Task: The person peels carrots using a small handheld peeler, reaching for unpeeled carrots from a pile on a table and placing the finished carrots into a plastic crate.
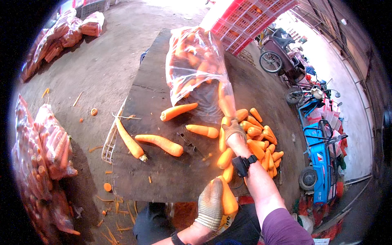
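Note:
My left hand (210,200), in a striped knit glove, grips a thick carrot (229,198) above the table's near edge. My right hand (235,131), also gloved, reaches to the mouth of a clear plastic bag (199,61) filled with carrots. Its fingers close around the near end of a carrot (227,105) that extends under the film; the fingertips are partly hidden. Right of that wrist lies a pile of short carrots (265,144). Left of it, a tapered carrot (202,131), a curved carrot (160,144), a long carrot (129,137) and another carrot (179,111) lie apart.
The dark tabletop (147,174) has a white plastic crate (111,137) beside its left edge. Bagged carrots (53,141) stand on the floor at left, with more bags (65,33) farther back. Red and white crates (245,24) rise behind. A blue cargo tricycle (320,162) is parked at right.

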Tool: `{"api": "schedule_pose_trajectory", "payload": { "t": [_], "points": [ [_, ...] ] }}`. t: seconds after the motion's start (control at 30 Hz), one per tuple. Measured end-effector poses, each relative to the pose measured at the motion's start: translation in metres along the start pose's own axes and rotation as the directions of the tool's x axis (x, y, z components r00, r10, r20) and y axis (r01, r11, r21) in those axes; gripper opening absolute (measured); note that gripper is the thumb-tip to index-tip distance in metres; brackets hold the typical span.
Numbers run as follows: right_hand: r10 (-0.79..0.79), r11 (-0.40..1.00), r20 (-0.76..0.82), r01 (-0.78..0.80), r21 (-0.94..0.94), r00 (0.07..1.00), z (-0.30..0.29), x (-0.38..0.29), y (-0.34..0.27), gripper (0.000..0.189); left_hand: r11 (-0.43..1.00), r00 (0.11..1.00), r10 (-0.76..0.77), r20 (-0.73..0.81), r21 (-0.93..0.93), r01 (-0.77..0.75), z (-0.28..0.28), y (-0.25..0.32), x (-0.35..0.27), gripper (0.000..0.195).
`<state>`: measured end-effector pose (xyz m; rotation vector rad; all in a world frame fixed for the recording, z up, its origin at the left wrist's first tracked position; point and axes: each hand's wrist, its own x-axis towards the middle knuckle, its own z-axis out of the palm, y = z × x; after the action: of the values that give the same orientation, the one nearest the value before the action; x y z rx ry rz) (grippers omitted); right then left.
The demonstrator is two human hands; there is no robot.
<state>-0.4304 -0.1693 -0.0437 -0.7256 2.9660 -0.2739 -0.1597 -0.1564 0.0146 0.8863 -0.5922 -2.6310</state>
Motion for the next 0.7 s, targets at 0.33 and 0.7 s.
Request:
{"api": "schedule_pose_trajectory", "payload": {
  "t": [0.33, 0.7],
  "points": [
    [-0.096, 0.685, 0.146, -0.041, 0.727, 0.985, 0.023, 0.026, -0.059, 0.041, 1.000, 1.000, 0.011, -0.026, 0.028, -0.011, 0.008, -0.013, 0.011, 0.033],
    [-0.058, 0.672, -0.148, 0.148, 0.726, 0.987, -0.109, -0.067, 0.089, 0.025, 0.997, 0.999, 0.016, 0.050, 0.068, -0.020, 0.037, -0.056, 0.034, 0.040]
  ]
}}
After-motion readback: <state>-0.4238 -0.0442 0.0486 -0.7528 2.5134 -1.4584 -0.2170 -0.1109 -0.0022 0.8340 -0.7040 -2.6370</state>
